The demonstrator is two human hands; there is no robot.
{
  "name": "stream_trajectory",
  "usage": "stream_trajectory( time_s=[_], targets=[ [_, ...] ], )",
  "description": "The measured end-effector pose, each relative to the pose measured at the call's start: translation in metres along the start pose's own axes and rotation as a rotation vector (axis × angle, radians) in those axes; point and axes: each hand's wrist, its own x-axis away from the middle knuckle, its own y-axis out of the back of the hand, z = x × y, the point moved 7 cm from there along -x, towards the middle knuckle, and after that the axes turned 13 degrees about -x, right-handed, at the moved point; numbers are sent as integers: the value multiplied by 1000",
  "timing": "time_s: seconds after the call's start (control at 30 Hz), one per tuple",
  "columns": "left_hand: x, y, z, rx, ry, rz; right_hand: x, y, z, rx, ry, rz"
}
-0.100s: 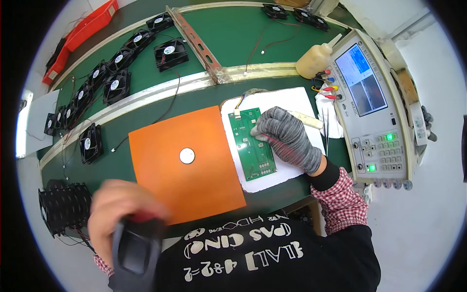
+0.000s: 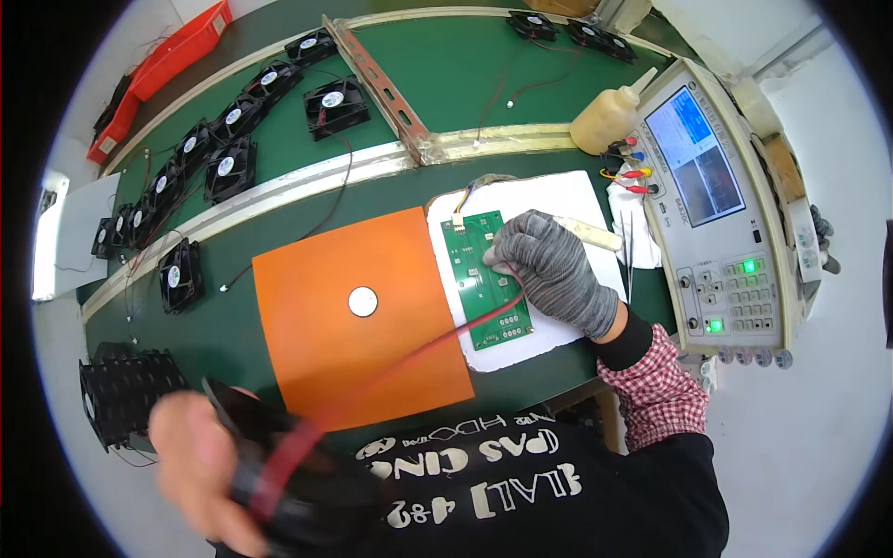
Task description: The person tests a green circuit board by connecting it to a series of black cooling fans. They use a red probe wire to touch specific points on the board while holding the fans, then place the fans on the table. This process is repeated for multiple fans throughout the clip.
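Close to the lower edge, my bare left hand (image 2: pixel 200 465) grips a black cooling fan (image 2: pixel 321 498); both are smeared by motion. A thin red wire (image 2: pixel 409 358) stretches from the fan up to my right hand (image 2: pixel 558 270), which wears a grey knit glove. Its fingertips are pinched on the wire's end, over a green circuit board (image 2: pixel 493 298); the end itself is hidden. That board lies on a white foam pad (image 2: pixel 558 342), with a coloured cable plugged into a white connector (image 2: pixel 458 221) at its far end.
Left of the pad lies an orange mat (image 2: pixel 316 363) with a round white disc (image 2: pixel 363 300). Several fans (image 2: pixel 337 107) stand far left; more are stacked (image 2: pixel 121 395) near left. A tester with a screen (image 2: pixel 698 167), a squeeze bottle (image 2: pixel 605 116) and tweezers (image 2: pixel 631 251) sit right.
The fan in my left hand has turned and shifted slightly right, and its red wire now shows stretched across the mat. My right hand stays over the circuit board.
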Motion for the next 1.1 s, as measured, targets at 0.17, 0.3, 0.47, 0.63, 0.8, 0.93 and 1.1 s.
stream_trajectory(
  time_s=[0.17, 0.3, 0.47, 0.63, 0.8, 0.93, 1.1],
  targets=[
    [-30, -67, -35, 267, -441, 147, 4, 4, 3, 71, 3, 14],
    [-35, -184, 2, 356, -256, 394, 5, 16, 8, -182, 45, -128],
    [54, -309, 132, -112, 77, 990, 1, 22, 4, -248, -121, -238],
    [15, -253, 77, -69, -39, 702, 4, 23, 1, -479, -296, -293],
    [-32, -121, -38, 582, -63, 581, 22, -9, 13, -740, -435, 145],
    [-36, -70, 20, 393, 54, 352, 29, -45, 75, -977, -3, 880],
    [-40, -74, 158, 579, 711, 280, 46, -38, 60, -1147, -903, 845]
  ],
)
